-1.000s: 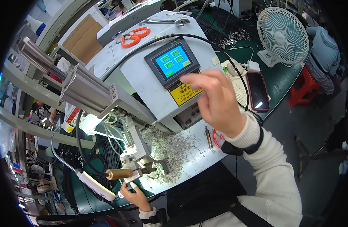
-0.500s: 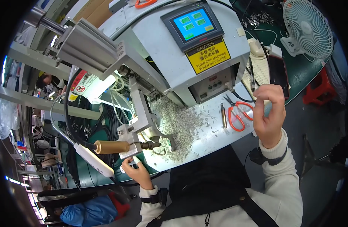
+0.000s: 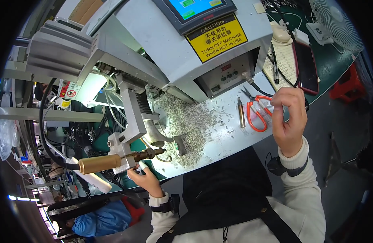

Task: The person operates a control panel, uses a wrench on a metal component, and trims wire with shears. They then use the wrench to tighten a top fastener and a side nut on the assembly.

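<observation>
My left hand [image 3: 148, 182] is low beside the iron holder of a bench machine, its fingers bent together; one fingertip has a white cover. The holder partly hides the fingers, and what they grip cannot be made out. Above the hand, a brass-coloured soldering iron [image 3: 100, 163] is clamped, its dark tip pointing toward a small dark block [image 3: 180, 146] among scattered metal bits. My right hand [image 3: 290, 119] is raised at the right with fingers curled toward the thumb; anything between them is too small or hidden. Just left of it lie orange-handled scissors [image 3: 251, 119].
Many small metal pieces [image 3: 186, 125] cover the white worktop. A brass-coloured pen-like tool [image 3: 241, 112] lies by the scissors. The machine's control box [image 3: 231, 77] stands behind. A phone [image 3: 306, 67], a written sheet [image 3: 284, 67] and a fan [image 3: 336, 20] are at the right.
My view has shifted, so the machine appears larger and its screen higher, partly cut off. The iron and holder appear farther left. Both hands keep nearly the same poses.
</observation>
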A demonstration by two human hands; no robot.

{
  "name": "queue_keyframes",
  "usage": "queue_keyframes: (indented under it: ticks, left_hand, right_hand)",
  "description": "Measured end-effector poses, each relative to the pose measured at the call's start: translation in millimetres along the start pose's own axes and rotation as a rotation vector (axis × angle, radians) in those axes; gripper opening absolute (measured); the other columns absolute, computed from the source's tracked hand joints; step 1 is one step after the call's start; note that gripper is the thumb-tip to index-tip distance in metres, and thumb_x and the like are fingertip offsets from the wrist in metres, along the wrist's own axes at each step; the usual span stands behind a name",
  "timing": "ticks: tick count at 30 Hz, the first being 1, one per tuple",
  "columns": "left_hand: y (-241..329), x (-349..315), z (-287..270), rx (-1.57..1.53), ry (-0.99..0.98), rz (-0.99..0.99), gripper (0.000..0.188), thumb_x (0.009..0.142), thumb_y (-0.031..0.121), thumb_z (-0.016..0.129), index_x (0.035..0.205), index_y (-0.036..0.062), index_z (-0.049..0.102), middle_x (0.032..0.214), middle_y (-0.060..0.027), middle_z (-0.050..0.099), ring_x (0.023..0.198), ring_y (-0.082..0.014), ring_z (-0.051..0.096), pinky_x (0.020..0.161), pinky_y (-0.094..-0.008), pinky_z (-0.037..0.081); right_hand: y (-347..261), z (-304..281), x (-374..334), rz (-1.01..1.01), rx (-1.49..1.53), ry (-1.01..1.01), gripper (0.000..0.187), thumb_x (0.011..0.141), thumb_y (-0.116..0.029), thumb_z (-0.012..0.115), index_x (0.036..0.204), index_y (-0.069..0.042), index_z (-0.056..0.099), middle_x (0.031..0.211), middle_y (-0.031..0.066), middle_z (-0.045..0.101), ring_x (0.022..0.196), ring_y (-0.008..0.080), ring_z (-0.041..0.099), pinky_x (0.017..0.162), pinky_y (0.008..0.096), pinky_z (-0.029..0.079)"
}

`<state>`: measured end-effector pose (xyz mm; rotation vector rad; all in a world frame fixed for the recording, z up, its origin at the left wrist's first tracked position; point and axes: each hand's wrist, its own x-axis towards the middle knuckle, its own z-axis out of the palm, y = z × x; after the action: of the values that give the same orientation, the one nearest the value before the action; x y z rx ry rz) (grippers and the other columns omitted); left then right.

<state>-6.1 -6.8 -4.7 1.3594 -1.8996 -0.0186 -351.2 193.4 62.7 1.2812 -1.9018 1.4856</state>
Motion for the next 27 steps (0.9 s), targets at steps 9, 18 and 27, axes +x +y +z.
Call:
queue_keyframes:
  ticks: [9,18,27]
  left_hand:
    - [7,1,1,0.005,-0.005,-0.024,0.027,0.072,-0.003,0.048,0.099,-0.0028,0.047,0.091,-0.0079,0.045,0.082,-0.0179,0.043,0.079,-0.0282,0.037]
    - [4,-3,3,-0.085,-0.008,-0.042,0.027,0.074,-0.004,0.048,0.101,-0.0022,0.047,0.091,-0.0060,0.046,0.082,-0.0159,0.044,0.078,-0.0268,0.038]
    - [3,-1,3,-0.100,0.012,-0.023,0.028,0.073,-0.005,0.048,0.101,-0.0019,0.047,0.091,-0.0060,0.046,0.082,-0.0160,0.045,0.079,-0.0266,0.038]
  right_hand:
    - [6,8,-6,0.043,0.025,-0.020,0.022,0.065,0.014,0.051,0.080,-0.002,0.053,0.081,0.0103,0.053,0.073,0.0239,0.049,0.065,0.0299,0.040]
    - [7,10,-12,0.063,0.029,-0.038,0.022,0.063,0.014,0.052,0.077,-0.002,0.053,0.081,0.0100,0.053,0.074,0.0232,0.050,0.064,0.0290,0.040]
    - [7,10,-14,0.050,-0.003,-0.096,0.019,0.068,0.014,0.049,0.079,-0.001,0.050,0.084,0.0116,0.052,0.075,0.0206,0.052,0.066,0.0282,0.042]
